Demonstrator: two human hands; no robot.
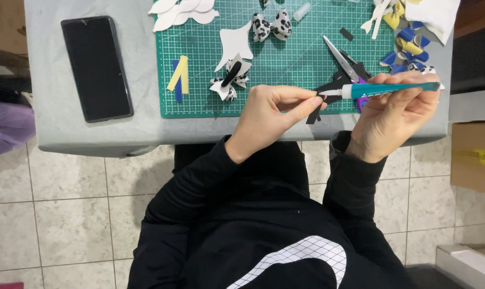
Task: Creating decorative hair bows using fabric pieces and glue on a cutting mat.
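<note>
Teal glue pen (392,89) meets a black strip (321,96) above the table's (55,128) near edge.

Right hand (395,115) wraps the pen, its white nozzle touching the strip pinched narrowly by the left hand's (269,115) thumb and forefinger. Best to squeeze gently and keep the strip taut, I judge. It looks thin, limp and matte black, dangling below the fingers. Scissors (345,63) lie on the green cutting mat (199,80), near its front right corner.

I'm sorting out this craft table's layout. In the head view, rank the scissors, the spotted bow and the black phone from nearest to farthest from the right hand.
From the right hand:
1. Scissors, on the mat just above it.
2. Spotted bow, mid-mat, beyond the left hand.
3. Black phone, off the mat on the far side.
</note>
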